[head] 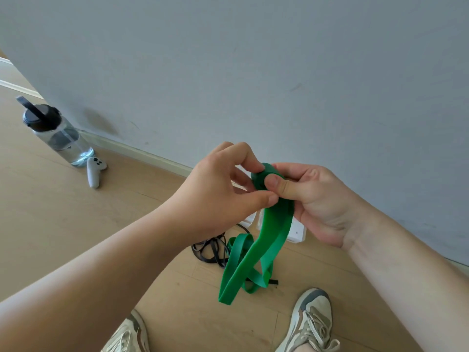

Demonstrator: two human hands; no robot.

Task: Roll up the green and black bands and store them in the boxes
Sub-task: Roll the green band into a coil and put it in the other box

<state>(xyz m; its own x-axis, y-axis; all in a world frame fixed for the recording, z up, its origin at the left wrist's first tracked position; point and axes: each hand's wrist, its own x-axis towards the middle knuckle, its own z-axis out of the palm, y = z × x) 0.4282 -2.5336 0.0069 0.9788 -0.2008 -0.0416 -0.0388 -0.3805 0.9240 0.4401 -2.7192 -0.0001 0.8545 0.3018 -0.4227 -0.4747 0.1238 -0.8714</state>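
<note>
The pale wood floor point(63, 224) carries a clear water bottle point(58, 134), upright at the left, with a white controller point(94, 171) lying just beside it. By the wall sit white boxes point(297, 233), partly hidden. In front of them lie a tangled black band point(210, 250) and the lower loops of the green band point(253, 257). 2 shoes point(312, 323) stand nearest.

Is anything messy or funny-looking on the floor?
Yes. The black band lies in a tangled heap on the floor beside the white box, not rolled. The green band hangs twisted, mostly unrolled. A white controller lies by the bottle.

Bare forearms point(101, 262), grey-beige laced sneakers point(312, 323)
</note>
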